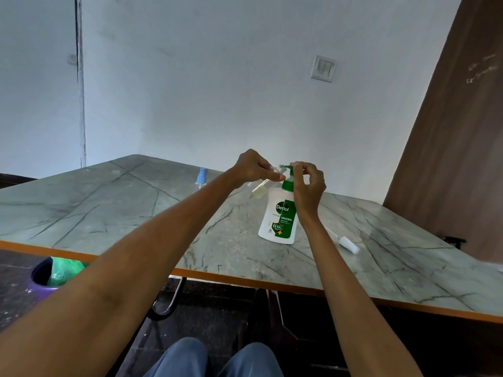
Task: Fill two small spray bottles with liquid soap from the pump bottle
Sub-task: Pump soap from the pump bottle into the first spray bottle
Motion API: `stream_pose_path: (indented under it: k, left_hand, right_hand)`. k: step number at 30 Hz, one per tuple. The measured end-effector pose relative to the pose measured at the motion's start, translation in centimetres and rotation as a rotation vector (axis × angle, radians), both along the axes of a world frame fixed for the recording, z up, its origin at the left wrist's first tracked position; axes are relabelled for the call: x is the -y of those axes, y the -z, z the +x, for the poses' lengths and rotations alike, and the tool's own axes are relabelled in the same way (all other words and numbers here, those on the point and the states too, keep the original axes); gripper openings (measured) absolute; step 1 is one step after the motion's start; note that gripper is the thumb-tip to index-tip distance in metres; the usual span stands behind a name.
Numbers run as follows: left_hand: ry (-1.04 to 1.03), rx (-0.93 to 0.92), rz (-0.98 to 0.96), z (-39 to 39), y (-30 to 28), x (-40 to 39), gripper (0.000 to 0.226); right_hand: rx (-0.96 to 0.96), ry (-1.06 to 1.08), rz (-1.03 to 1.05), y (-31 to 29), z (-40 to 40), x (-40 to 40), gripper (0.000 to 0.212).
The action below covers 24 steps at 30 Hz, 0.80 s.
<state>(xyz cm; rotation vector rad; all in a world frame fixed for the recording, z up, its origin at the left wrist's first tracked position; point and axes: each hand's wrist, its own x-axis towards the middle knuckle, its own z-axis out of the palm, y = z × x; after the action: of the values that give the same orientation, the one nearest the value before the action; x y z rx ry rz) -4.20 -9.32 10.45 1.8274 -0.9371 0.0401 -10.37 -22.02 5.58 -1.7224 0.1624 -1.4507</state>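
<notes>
Clear plastic, the small uncapped spray bottle [261,187] slants with its mouth up toward the green pump nozzle [286,167] and its base down-left; a little pale yellowish liquid sits in its lower end. The left hand [251,167] grips its neck. The right hand [309,183] curls its fingers on the pump head of the white upright Dettol soap bottle [278,216] standing on the grey marble-patterned table [136,210]. A blue-topped spray bottle [201,178] stands behind, left; a white sprayer cap with tube [348,244] lies right.
</notes>
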Motion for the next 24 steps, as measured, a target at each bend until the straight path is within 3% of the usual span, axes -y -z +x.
stream_pose_path:
  k: [5,11,24]
  left_hand:
    - [-0.003,0.014,-0.003,0.0,-0.1,0.1,0.040]
    - [-0.007,0.003,-0.025,0.4,0.3,0.0,0.036]
    - [0.018,0.014,-0.018,0.5,1.0,0.0,0.035]
  right_hand:
    - [0.057,0.026,-0.135,0.9,-0.4,0.0,0.039]
    - [0.051,0.094,-0.265,1.1,-0.3,0.1,0.040]
    - [0.098,0.138,-0.195,2.5,0.5,-0.1,0.031]
